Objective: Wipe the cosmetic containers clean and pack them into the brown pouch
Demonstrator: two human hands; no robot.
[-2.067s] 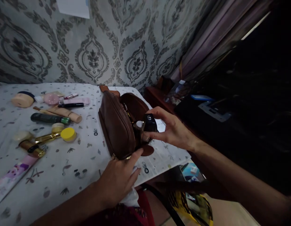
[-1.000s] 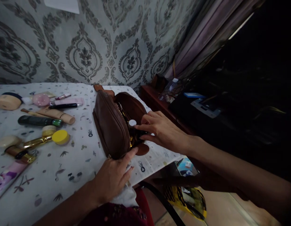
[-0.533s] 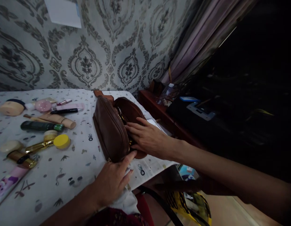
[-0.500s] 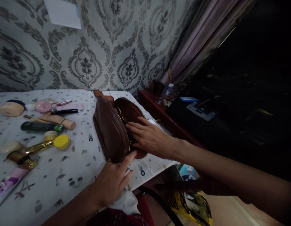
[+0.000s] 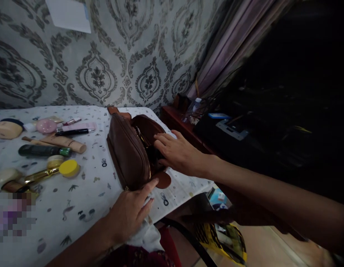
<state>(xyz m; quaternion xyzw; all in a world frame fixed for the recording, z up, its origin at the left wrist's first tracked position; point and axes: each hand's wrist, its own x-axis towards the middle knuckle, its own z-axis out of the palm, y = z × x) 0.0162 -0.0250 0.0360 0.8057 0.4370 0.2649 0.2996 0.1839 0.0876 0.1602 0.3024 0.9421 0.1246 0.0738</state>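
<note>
A brown leather pouch [image 5: 127, 152] lies unzipped on the patterned tablecloth [image 5: 77, 196]. My right hand [image 5: 177, 154] rests at the pouch's open mouth, with its fingertips curled down inside; what they touch is hidden. My left hand [image 5: 130, 213] lies flat on the cloth at the pouch's near end, its thumb pressed against the leather and its fingers spread.
Cosmetics lie to the left: a yellow-capped gold tube [image 5: 53, 171], a dark green tube [image 5: 43, 151], a beige tube [image 5: 63, 142], a black pen [image 5: 73, 131], a pink compact [image 5: 46, 126]. A dark cluttered side table [image 5: 230, 126] stands to the right. The table edge runs just past the pouch.
The black-capped bottle my right hand held above the pouch has gone down inside it. The hand followed and now rests with its fingers in the opening. My left hand stayed put.
</note>
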